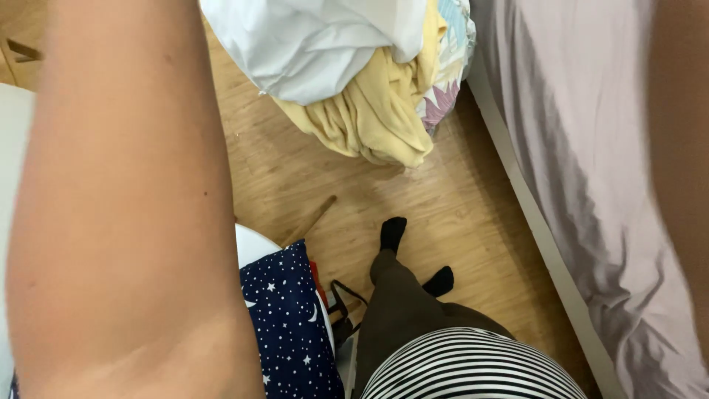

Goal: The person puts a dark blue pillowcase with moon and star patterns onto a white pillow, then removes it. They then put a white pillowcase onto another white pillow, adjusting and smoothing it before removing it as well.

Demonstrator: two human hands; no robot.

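My left forearm (125, 207) fills the left side of the view, raised so that it runs up past the top edge; the hand itself is out of frame. My right arm (683, 148) shows only as a strip along the right edge, its hand also unseen. Between them at the top is a bundle of cloth: a white sheet (317, 44) over a pale yellow fabric (377, 111) and a flower-patterned piece (447, 89). Whether either hand holds the bundle cannot be told.
A bed with a pale lilac sheet (591, 148) runs down the right side. I stand on a wooden floor (458, 214) in black socks (393, 233). A navy star-printed fabric (292, 325) lies on a white round surface (255, 247) at lower left.
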